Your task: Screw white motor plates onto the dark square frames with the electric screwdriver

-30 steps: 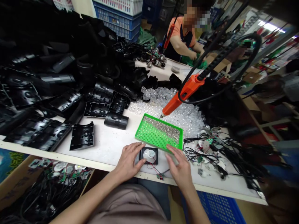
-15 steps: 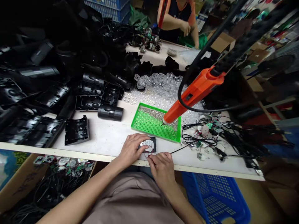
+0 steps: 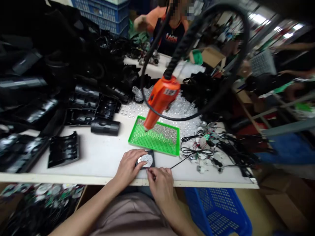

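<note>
My left hand (image 3: pixel 130 165) is closed on a small black square part (image 3: pixel 152 157) with a pale metal disc (image 3: pixel 145 160) in it, near the table's front edge. Its fingers rest on the part's left and top sides. At the part's near side my right hand (image 3: pixel 161 182) is closed in a pinch at the thin wires, which its fingertips mostly hide. Beyond both hands lies a green perforated tray (image 3: pixel 155 146) with many small screws (image 3: pixel 169 132). Over this tray hangs an orange electric screwdriver (image 3: pixel 159 98), tilted, its tip down.
Black plastic shells (image 3: pixel 64 149) lie on the left, among them a rounded casing (image 3: pixel 105 127). Clear plastic pieces (image 3: pixel 188 109) are heaped behind the tray. Wired parts and black cables (image 3: pixel 206 152) lie right. A blue basket (image 3: pixel 219 209) stands below; a person (image 3: pixel 169 36) works opposite.
The view has shifted, and the hanging screwdriver has swung left over the tray. Both hands stay at the black part, my right fingers now closer to it. The person opposite has raised an arm.
</note>
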The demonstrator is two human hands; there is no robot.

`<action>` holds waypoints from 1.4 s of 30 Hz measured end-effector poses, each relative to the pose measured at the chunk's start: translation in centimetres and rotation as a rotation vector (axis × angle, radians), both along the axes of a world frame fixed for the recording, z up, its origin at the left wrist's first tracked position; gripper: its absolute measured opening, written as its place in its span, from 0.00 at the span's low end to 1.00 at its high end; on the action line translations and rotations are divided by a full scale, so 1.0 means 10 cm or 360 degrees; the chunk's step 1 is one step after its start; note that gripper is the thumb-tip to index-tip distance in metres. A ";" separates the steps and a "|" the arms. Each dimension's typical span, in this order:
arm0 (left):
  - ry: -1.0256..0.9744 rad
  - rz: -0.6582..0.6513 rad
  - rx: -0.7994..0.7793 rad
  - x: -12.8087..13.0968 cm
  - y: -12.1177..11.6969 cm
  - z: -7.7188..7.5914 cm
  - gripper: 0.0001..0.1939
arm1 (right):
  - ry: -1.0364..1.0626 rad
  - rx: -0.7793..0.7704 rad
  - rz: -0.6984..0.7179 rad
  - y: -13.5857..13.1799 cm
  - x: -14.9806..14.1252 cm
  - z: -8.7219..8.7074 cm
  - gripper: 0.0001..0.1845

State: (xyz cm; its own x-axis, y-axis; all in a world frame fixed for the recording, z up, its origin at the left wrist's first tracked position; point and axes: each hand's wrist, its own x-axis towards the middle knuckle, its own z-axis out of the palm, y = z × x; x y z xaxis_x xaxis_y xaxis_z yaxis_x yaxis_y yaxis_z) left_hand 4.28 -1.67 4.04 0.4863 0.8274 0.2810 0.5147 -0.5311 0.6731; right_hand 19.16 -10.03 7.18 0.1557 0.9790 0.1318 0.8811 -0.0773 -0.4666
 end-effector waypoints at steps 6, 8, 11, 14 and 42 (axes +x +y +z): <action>-0.0035 0.0045 0.0306 -0.05 0.08 -0.11 0.15 | -0.0258 0.0431 0.0034 0.03 0.01 -0.02 0.10; -0.0050 0.0067 0.0391 -0.06 0.12 -0.16 0.16 | -0.0298 0.0500 0.0093 0.03 0.01 -0.09 0.09; -0.0057 0.0064 0.0441 -0.07 0.15 -0.22 0.16 | -0.0181 0.0586 0.0344 0.03 0.08 -0.14 0.07; -0.0037 0.0053 0.0344 -0.06 0.15 -0.21 0.16 | 0.0015 0.0531 0.0337 0.05 0.26 -0.02 0.10; 0.0078 -0.0035 -0.0250 -0.03 -0.05 0.12 0.29 | -0.0520 0.0517 0.0695 0.14 0.46 -0.18 0.21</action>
State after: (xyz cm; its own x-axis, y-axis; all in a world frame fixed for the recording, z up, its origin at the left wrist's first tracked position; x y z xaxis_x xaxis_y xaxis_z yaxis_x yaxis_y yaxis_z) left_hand 4.01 -2.20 5.22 0.5147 0.8483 0.1244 0.5385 -0.4328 0.7230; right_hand 23.71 -8.63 5.37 -0.3475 0.8452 0.4061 0.9003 0.4218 -0.1074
